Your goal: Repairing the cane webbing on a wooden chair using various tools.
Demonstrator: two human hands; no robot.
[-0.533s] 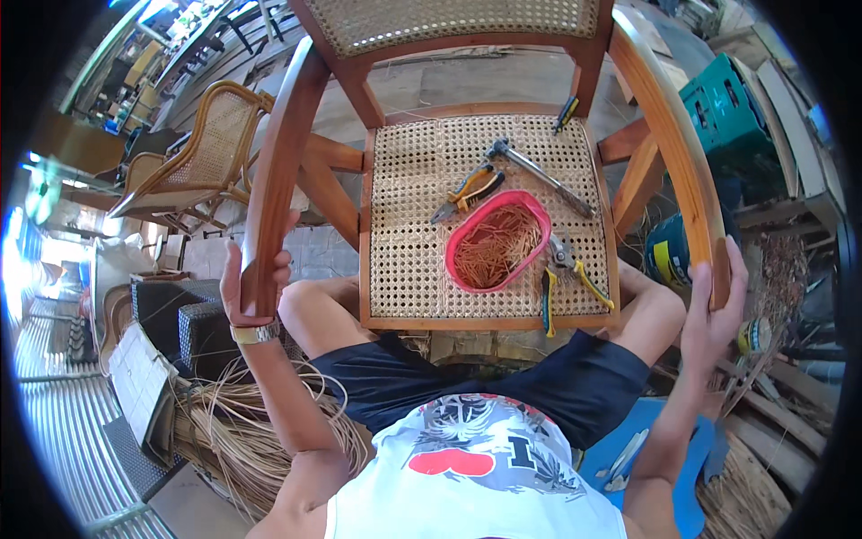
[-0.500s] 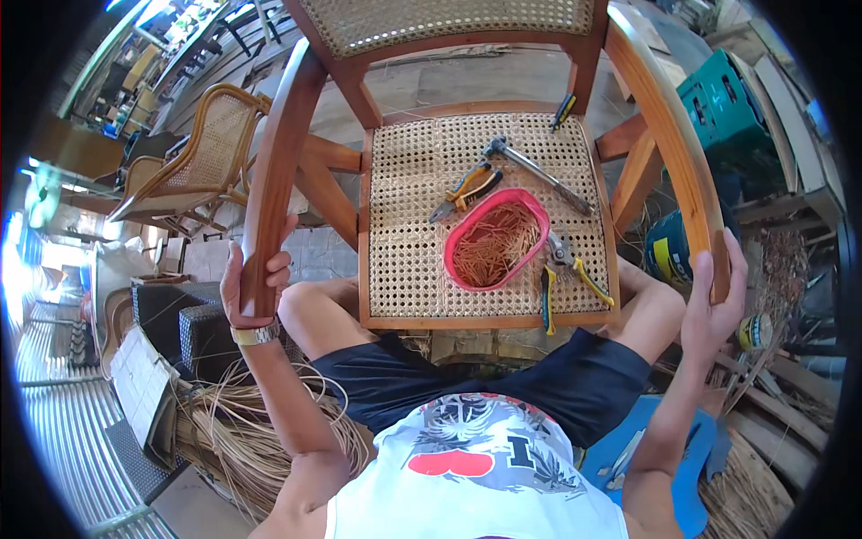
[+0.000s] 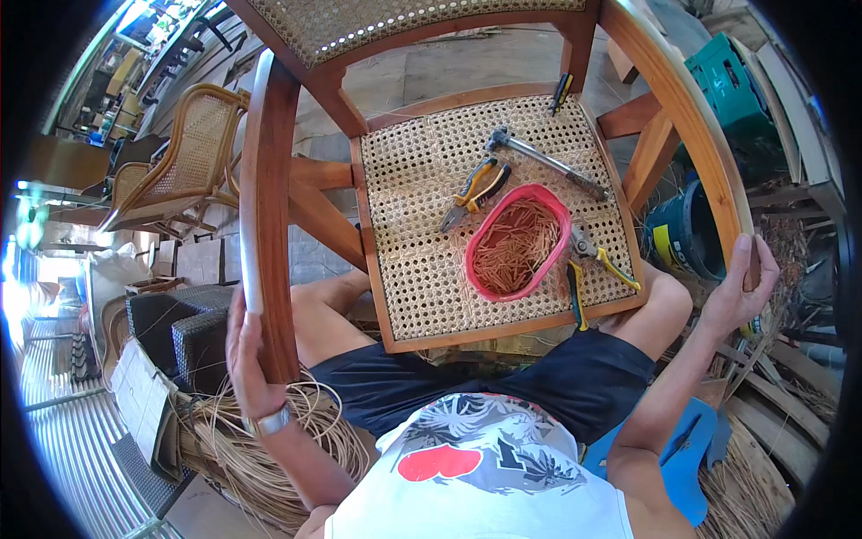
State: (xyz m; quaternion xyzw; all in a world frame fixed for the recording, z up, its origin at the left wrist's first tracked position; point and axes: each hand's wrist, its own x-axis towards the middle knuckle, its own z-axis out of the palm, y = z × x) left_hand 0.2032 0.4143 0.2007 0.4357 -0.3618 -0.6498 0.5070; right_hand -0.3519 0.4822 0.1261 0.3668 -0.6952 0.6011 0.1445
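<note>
A wooden armchair with a woven cane seat point(image 3: 409, 287) stands before me, turned slightly askew. My left hand point(image 3: 251, 355) rests against the outer side of the left armrest point(image 3: 268, 225), fingers stretched along it rather than wrapped round. At the front end of the right armrest point(image 3: 696, 121), my right hand point(image 3: 743, 283) grips the wood between thumb and fingers. On the seat lie a pink-red oval tub point(image 3: 564, 216) of short thin sticks, pliers point(image 3: 476, 193), a hammer point(image 3: 549, 163), yellow-and-green handled cutters point(image 3: 593, 260) and a small dark-and-yellow tool point(image 3: 562, 94).
Coiled cane strands point(image 3: 233, 449) lie at my left, near a dark woven piece point(image 3: 206, 332). Another cane chair point(image 3: 180, 162) stands far left. A green crate point(image 3: 732, 90) and a dark green bucket point(image 3: 682, 229) are on the right, beside scrap wood and a blue sheet point(image 3: 669, 467).
The armchair has turned and its front edge has come nearer me, carrying the tub and tools rightward. My left hand has loosened from its wrap on the armrest; my right still holds on.
</note>
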